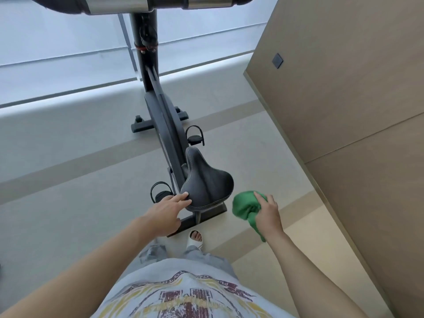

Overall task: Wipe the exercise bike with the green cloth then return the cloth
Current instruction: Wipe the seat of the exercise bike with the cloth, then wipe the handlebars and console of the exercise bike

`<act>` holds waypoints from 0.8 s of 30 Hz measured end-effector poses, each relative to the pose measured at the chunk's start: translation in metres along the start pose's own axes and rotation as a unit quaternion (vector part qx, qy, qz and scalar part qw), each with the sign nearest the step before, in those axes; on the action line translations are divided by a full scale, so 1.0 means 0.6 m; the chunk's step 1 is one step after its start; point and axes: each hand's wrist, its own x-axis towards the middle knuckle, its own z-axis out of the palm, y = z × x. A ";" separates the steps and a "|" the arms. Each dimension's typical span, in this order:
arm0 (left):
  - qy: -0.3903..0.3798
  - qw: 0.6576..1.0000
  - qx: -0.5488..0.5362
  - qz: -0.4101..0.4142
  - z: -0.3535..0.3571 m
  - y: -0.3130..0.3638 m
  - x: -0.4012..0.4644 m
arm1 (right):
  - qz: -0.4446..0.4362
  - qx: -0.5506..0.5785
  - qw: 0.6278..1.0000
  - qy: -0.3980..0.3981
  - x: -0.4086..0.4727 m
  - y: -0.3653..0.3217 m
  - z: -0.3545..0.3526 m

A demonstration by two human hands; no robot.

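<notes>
Head view, looking down over a black exercise bike (167, 125) standing on a pale tiled floor (68, 175) before a window, with a tan panelled wall (344, 88) on the right. Left: the left hand (164, 213) reaches forward with its fingers nearly straight, the fingertips (184, 195) resting on the rear left edge of the black saddle (204, 180); it grips nothing and seems only to steady the seat. Just beyond it lies the left pedal (161, 193) with its strap. Centre: the saddle sits on its post above the rear stabiliser bar (202, 214); the frame runs forward past the right pedal (195, 136) to the front stabiliser and the upright stem, and the chrome-and-black handlebar (142, 4) crosses the top edge of the picture. A foot in a white slipper (196, 239) stands just behind the rear bar. Right: the right hand (268, 214) is closed round the bunched green cloth (244, 206), fingers curled over the top, a tail of fabric hanging below the wrist. The cloth is held in the air just beside the saddle's right rear edge, apart from it, touching no part of the bike.

Progress, as judged: the cloth is in hand and brought up to the bike. Whether any surface has already been wiped cannot be told; no streak or damp mark shows. Wiping the saddle appears to be the step in hand. Frame, handlebar and pedals may remain, and the return of the cloth is not yet done; its place is not in view.
</notes>
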 end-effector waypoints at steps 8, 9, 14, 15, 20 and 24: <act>0.041 0.999 -0.015 -0.032 -0.012 0.025 -0.007 | -0.074 0.086 0.992 0.050 0.058 -0.048 -0.052; 0.053 0.998 -0.024 -0.037 -0.013 0.030 -0.012 | -0.085 0.090 0.991 0.051 0.063 -0.054 -0.056; 0.127 0.988 -0.067 -0.059 -0.037 0.041 -0.043 | -0.122 0.136 0.982 0.036 0.078 -0.091 -0.068; 0.142 0.985 -0.072 -0.063 -0.046 0.039 -0.050 | -0.128 0.151 0.980 0.030 0.078 -0.103 -0.069; 0.221 0.966 -0.093 -0.096 -0.102 0.015 -0.087 | -0.166 0.198 0.966 0.029 0.063 -0.179 -0.070; 0.268 0.953 -0.097 -0.101 -0.153 -0.015 -0.125 | -0.202 0.212 0.956 0.024 0.052 -0.255 -0.076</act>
